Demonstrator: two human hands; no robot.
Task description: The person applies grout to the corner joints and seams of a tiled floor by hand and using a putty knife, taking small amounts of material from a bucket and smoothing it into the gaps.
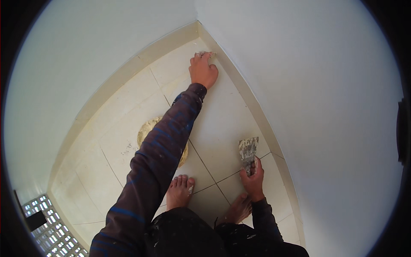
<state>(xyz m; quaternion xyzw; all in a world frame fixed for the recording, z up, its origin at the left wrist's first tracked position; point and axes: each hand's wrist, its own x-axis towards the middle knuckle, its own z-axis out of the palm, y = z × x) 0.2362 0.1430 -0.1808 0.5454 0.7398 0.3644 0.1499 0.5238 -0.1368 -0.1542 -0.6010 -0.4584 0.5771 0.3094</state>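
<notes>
My left hand [204,72] reaches far forward, low by the baseboard near the corner. Its fingers are bent over a small whitish, grey-flecked thing [200,54], mostly hidden under them, whose kind I cannot make out. Nearer to me on the right, my right hand [253,180] is closed round the handle of a putty knife [248,148]. The knife's wide blade points away from me and is smeared with pale, dried filler. Partly covered by my left forearm is a round tub [147,129] of cream-coloured putty.
White walls meet at the far corner, with a beige tile baseboard [233,77] along both. Square floor tiles [222,124] lie below, with grey crumbs [128,148] left of the tub. My bare feet [181,190] stand close behind it. A perforated block screen [53,227] is at lower left.
</notes>
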